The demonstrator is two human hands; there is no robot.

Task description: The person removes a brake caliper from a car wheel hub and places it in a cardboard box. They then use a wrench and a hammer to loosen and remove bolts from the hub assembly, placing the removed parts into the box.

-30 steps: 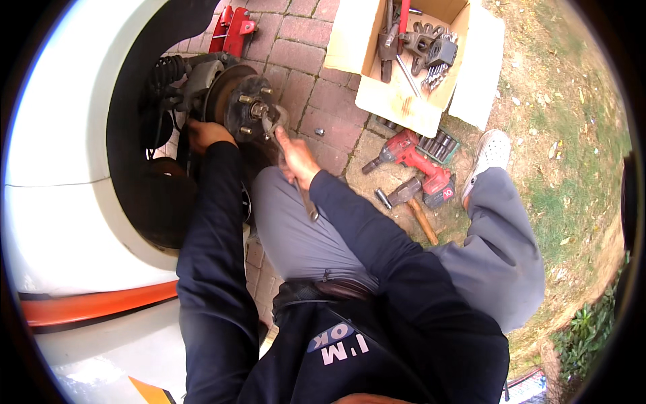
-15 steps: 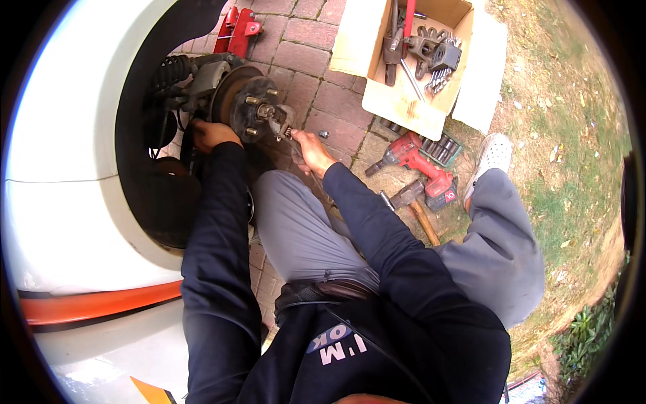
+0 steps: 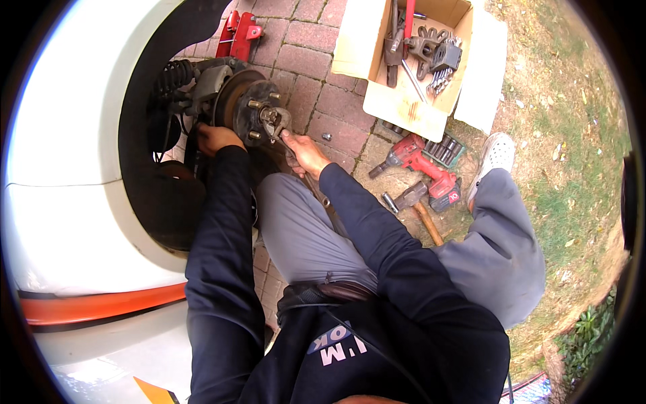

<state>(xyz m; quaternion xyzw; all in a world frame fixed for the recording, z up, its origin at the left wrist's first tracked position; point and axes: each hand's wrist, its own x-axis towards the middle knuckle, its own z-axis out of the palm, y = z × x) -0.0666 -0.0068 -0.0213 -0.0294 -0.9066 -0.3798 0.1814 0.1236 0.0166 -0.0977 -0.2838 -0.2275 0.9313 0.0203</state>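
Note:
In the wheel well, a rusty brake disc [image 3: 229, 94] sits behind a hub [image 3: 250, 116] with several studs. A forked grey metal piece [image 3: 277, 120] sits at the hub's centre. My left hand [image 3: 219, 139] reaches in behind the disc's lower edge, its fingers hidden there. Beside the forked piece, my right hand [image 3: 306, 155] is closed, thumb and forefinger at its lower edge. A wrench [image 3: 319, 191] lies in that hand, its ring end slanting down toward my knee. Whether the fingers also grip the forked piece is unclear.
White bodywork [image 3: 67, 229] curves along the left. A red stand [image 3: 237, 37] is beyond the disc. At the right are a cardboard box [image 3: 404, 109] of tools, a red impact wrench [image 3: 431, 170], a socket tray [image 3: 445, 149] and a hammer [image 3: 425, 219]. A small socket [image 3: 326, 136] lies on the bricks.
The forked piece's end near my right hand has turned upward against the hub. My right hand has shifted slightly, and more of the wrench's ring end shows. My left hand stays behind the disc.

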